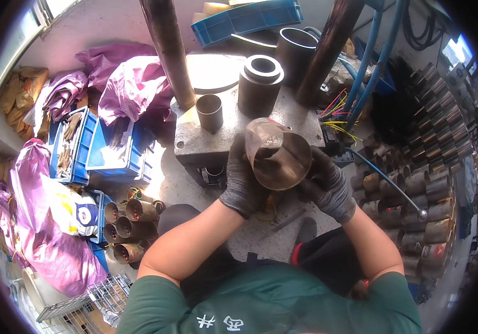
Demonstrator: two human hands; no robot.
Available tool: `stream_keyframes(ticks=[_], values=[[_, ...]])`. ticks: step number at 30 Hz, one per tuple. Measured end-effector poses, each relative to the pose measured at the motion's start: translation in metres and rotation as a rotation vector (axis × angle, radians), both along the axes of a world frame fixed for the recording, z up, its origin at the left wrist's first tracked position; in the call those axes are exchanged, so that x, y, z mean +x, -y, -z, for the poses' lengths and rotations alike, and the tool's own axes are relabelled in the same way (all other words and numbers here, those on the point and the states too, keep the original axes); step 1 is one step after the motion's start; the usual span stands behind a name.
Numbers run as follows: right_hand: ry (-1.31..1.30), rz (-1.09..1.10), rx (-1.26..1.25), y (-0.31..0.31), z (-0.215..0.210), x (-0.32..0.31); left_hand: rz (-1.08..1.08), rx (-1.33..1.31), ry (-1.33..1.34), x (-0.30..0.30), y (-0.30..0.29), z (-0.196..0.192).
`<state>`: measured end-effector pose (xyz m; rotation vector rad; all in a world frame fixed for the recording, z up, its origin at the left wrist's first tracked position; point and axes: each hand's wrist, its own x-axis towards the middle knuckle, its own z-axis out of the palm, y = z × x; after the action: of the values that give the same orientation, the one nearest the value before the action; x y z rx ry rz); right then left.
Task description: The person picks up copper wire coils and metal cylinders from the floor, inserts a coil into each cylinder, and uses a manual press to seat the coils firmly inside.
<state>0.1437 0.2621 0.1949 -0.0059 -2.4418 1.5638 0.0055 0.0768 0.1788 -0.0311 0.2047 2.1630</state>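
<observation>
Between my two gloved hands I hold a wide metal cylinder (281,170), its open end tilted toward me. My left hand (240,181) wraps round its left side, and my right hand (328,186) grips the right side; some fingertips are hidden behind the metal. Just beyond, on the grey steel press table (222,136), stand a small metal tube (210,114) and a dark stepped cylinder (260,89) with a bright ring on top. A larger dark cylinder (294,53) is behind them.
Two steel columns (167,53) rise from the table. Rows of metal cylinders (417,195) fill the right side, with a ball-tipped lever (421,214) in front. At left are blue crates (117,150), purple sacks (44,222) and stacked tubes (133,225). Loose coloured wires (339,119) hang by the right column.
</observation>
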Motion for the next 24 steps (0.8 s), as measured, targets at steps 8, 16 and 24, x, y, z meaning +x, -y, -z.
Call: stream_keyframes(ticks=[8, 16, 24], values=[[-0.094, -0.074, -0.032, -0.002, 0.005, 0.004, 0.231, -0.030, 0.187, 0.021, -0.013, 0.026], [-0.074, -0.005, 0.168, -0.013, 0.004, 0.008, 0.105, -0.136, 0.002, 0.014, -0.015, 0.011], [0.024, -0.024, -0.281, -0.020, -0.004, 0.019, -0.270, -0.432, -0.801, 0.024, -0.006, -0.007]])
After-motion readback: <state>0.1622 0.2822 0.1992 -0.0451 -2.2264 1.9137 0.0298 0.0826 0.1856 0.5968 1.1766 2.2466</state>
